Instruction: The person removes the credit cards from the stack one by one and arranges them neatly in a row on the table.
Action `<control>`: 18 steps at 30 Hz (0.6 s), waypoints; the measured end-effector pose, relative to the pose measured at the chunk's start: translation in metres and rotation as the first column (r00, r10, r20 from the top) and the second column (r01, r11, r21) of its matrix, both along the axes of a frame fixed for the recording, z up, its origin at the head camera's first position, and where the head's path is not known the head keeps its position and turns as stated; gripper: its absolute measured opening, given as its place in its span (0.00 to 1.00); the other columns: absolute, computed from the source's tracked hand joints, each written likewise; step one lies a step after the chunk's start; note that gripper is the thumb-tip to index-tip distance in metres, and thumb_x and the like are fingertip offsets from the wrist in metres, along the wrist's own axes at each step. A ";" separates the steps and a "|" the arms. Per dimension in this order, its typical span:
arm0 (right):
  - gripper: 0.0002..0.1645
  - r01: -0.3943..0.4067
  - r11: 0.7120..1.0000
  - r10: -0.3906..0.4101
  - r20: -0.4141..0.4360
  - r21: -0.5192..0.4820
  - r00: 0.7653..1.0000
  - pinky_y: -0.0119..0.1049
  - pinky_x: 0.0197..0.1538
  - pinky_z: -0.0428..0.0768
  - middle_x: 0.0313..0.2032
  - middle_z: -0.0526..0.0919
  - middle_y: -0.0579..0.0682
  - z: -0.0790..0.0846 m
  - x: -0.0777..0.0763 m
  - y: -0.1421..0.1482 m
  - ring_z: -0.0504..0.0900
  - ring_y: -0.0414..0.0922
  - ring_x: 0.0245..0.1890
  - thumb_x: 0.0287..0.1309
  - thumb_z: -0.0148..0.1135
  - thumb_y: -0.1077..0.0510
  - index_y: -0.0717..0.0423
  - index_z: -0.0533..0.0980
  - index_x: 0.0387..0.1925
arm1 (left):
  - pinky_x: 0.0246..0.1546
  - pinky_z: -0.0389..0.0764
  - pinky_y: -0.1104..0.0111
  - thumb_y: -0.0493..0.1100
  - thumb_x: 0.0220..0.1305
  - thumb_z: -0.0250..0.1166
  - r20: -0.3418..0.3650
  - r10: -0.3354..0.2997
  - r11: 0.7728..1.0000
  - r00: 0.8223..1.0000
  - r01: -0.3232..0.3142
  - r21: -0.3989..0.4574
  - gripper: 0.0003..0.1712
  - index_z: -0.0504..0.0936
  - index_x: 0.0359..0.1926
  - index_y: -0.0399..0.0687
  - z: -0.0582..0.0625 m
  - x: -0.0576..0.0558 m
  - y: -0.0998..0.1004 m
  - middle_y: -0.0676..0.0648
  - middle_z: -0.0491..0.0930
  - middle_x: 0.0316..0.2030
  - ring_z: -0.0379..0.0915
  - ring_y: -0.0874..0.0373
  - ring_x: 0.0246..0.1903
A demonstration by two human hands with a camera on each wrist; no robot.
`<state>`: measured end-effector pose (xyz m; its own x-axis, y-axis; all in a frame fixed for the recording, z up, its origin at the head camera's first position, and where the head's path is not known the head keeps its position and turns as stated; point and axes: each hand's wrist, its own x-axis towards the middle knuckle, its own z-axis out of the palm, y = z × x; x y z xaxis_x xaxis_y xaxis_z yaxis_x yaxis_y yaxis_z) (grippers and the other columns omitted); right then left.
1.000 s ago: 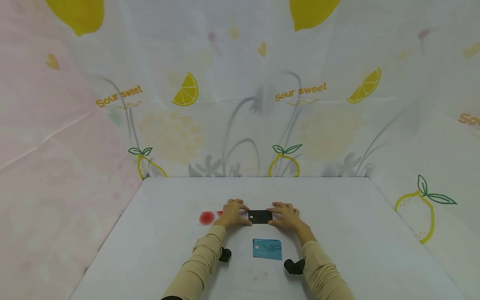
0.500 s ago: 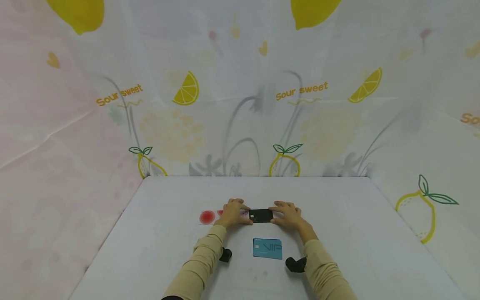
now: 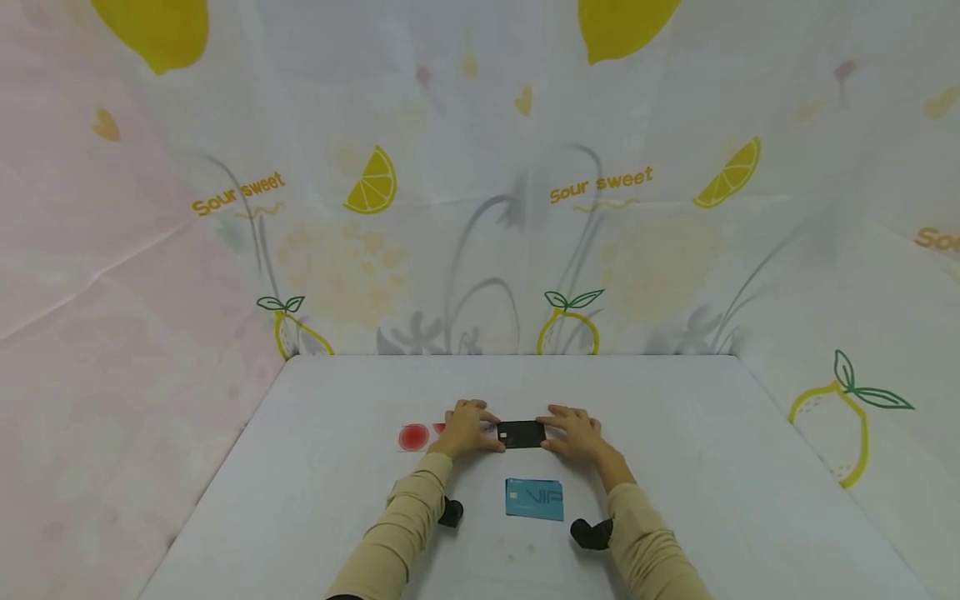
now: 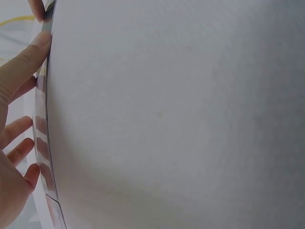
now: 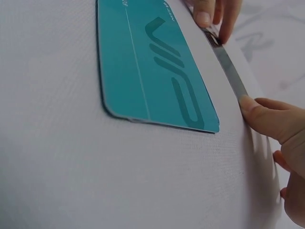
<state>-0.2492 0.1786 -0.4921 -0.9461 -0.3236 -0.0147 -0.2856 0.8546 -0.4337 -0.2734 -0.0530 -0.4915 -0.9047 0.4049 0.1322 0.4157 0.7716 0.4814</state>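
A black bank card (image 3: pixel 521 434) lies flat on the white table in the head view, a pale chip mark at its left. My left hand (image 3: pixel 467 427) holds its left end, thumb at the near corner and index finger at the far one. At the right end, my right hand (image 3: pixel 574 433) grips it the same way between thumb and index finger. In the right wrist view, the right thumb (image 5: pixel 249 104) is at the card's near edge. Under and beside my left hand runs a row with a red-circle card (image 3: pixel 413 437), partly hidden by that hand.
Nearer my body lies a small stack of blue VIP cards (image 3: pixel 534 499), slightly fanned. Black wrist camera mounts (image 3: pixel 592 533) stick out from both sleeves. Behind the table (image 3: pixel 337 500) hangs a lemon-print cloth (image 3: pixel 480 233).
My right hand has shifted very slightly to the right at the black card's end. Otherwise hands and cards stay where they were.
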 end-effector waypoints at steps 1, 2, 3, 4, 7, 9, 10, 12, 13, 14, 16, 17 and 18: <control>0.25 -0.002 1.000 0.002 -0.006 -0.003 1.000 0.63 0.53 0.51 0.61 0.61 0.54 0.000 0.001 0.000 0.55 0.60 0.59 0.53 0.59 0.49 0.46 0.71 0.54 | 0.43 0.60 0.50 0.55 0.32 0.74 -0.002 -0.001 1.000 1.000 0.001 0.003 0.27 0.84 0.38 0.51 0.000 0.000 0.000 0.39 0.71 0.51 0.59 0.42 0.53; 0.25 -0.002 1.000 0.002 -0.011 0.000 1.000 0.63 0.52 0.51 0.61 0.61 0.54 0.000 0.001 -0.001 0.55 0.60 0.59 0.53 0.58 0.49 0.46 0.71 0.54 | 0.43 0.60 0.50 0.55 0.32 0.74 -0.002 -0.001 1.000 1.000 0.001 0.004 0.27 0.84 0.38 0.51 0.000 0.000 0.000 0.39 0.71 0.51 0.59 0.42 0.53; 0.25 -0.004 1.000 0.004 -0.016 0.001 1.000 0.63 0.52 0.51 0.61 0.61 0.54 0.000 0.002 -0.001 0.56 0.60 0.58 0.53 0.58 0.49 0.47 0.71 0.54 | 0.43 0.60 0.50 0.55 0.32 0.74 -0.001 -0.002 1.000 1.000 0.002 0.005 0.27 0.84 0.38 0.51 -0.001 0.000 0.000 0.39 0.71 0.51 0.59 0.42 0.53; 0.25 -0.005 1.000 0.005 -0.022 0.001 1.000 0.63 0.52 0.52 0.61 0.62 0.55 0.000 0.003 -0.001 0.56 0.60 0.58 0.54 0.58 0.50 0.47 0.71 0.54 | 0.43 0.60 0.50 0.56 0.32 0.74 -0.002 -0.003 1.000 1.000 0.003 0.001 0.27 0.84 0.38 0.51 -0.001 0.000 0.000 0.39 0.71 0.51 0.59 0.42 0.53; 0.24 -0.011 1.000 0.010 -0.051 -0.018 0.999 0.63 0.52 0.52 0.60 0.63 0.56 -0.002 0.006 -0.001 0.56 0.61 0.58 0.54 0.58 0.51 0.50 0.72 0.54 | 0.42 0.60 0.50 0.56 0.32 0.74 0.005 -0.005 1.000 1.000 0.005 -0.004 0.27 0.84 0.38 0.51 -0.001 0.001 0.001 0.39 0.71 0.52 0.59 0.42 0.53; 0.24 -0.016 0.999 0.013 -0.078 -0.045 0.997 0.62 0.52 0.52 0.60 0.63 0.57 -0.005 0.007 -0.001 0.57 0.61 0.57 0.53 0.59 0.52 0.51 0.72 0.53 | 0.42 0.60 0.50 0.56 0.32 0.74 0.007 -0.004 1.000 1.000 0.004 -0.009 0.27 0.84 0.38 0.51 -0.001 0.001 0.001 0.39 0.71 0.52 0.59 0.41 0.53; 0.24 -0.017 0.998 0.011 -0.091 -0.063 0.996 0.62 0.52 0.52 0.60 0.64 0.57 -0.006 0.008 -0.001 0.57 0.61 0.58 0.53 0.59 0.53 0.52 0.72 0.53 | 0.42 0.60 0.50 0.56 0.32 0.74 0.007 -0.002 1.000 1.000 0.002 -0.014 0.28 0.84 0.38 0.51 0.000 0.002 0.001 0.39 0.71 0.52 0.59 0.41 0.53; 0.25 -0.016 0.996 0.004 -0.125 -0.091 0.992 0.62 0.53 0.52 0.59 0.64 0.58 -0.010 0.010 0.000 0.58 0.61 0.57 0.52 0.59 0.53 0.54 0.72 0.53 | 0.42 0.59 0.50 0.55 0.32 0.74 0.009 0.002 1.000 1.000 -0.002 -0.012 0.27 0.84 0.39 0.50 0.000 0.002 0.001 0.39 0.71 0.52 0.58 0.41 0.53; 0.25 -0.013 0.995 -0.001 -0.137 -0.102 0.991 0.62 0.53 0.52 0.59 0.64 0.58 -0.011 0.010 -0.001 0.58 0.61 0.57 0.52 0.60 0.53 0.54 0.71 0.53 | 0.41 0.59 0.50 0.55 0.32 0.74 0.005 0.002 1.000 1.000 -0.002 -0.014 0.27 0.84 0.38 0.50 0.001 0.002 0.001 0.39 0.71 0.52 0.59 0.41 0.53; 0.25 -0.009 0.993 -0.008 -0.150 -0.115 0.989 0.62 0.53 0.51 0.59 0.65 0.58 -0.012 0.010 -0.001 0.59 0.60 0.57 0.52 0.60 0.53 0.54 0.71 0.53 | 0.41 0.59 0.50 0.55 0.32 0.74 0.006 0.003 1.000 1.000 -0.003 -0.016 0.27 0.84 0.38 0.50 0.002 0.002 0.001 0.39 0.71 0.52 0.59 0.41 0.53; 0.26 -0.001 0.990 -0.024 -0.172 -0.143 0.985 0.61 0.53 0.51 0.58 0.66 0.58 -0.014 0.012 -0.001 0.59 0.60 0.57 0.51 0.61 0.53 0.55 0.71 0.53 | 0.41 0.59 0.50 0.54 0.32 0.74 0.010 0.004 1.000 1.000 -0.004 -0.017 0.27 0.84 0.38 0.50 0.003 0.002 0.002 0.39 0.71 0.52 0.58 0.42 0.53; 0.26 0.004 0.989 -0.031 -0.182 -0.150 0.983 0.61 0.53 0.52 0.57 0.67 0.58 -0.015 0.012 -0.001 0.60 0.59 0.57 0.50 0.61 0.53 0.55 0.72 0.53 | 0.42 0.59 0.50 0.55 0.32 0.74 0.013 0.004 1.000 1.000 -0.004 -0.017 0.27 0.84 0.39 0.50 0.003 0.002 0.002 0.39 0.71 0.52 0.58 0.42 0.53; 0.26 0.009 0.987 -0.039 -0.187 -0.158 0.982 0.61 0.53 0.52 0.56 0.68 0.58 -0.015 0.013 -0.001 0.61 0.59 0.57 0.50 0.62 0.53 0.55 0.72 0.52 | 0.42 0.59 0.50 0.55 0.32 0.74 0.017 0.004 1.000 1.000 -0.003 -0.019 0.28 0.83 0.39 0.50 0.003 0.002 0.002 0.39 0.71 0.52 0.58 0.42 0.53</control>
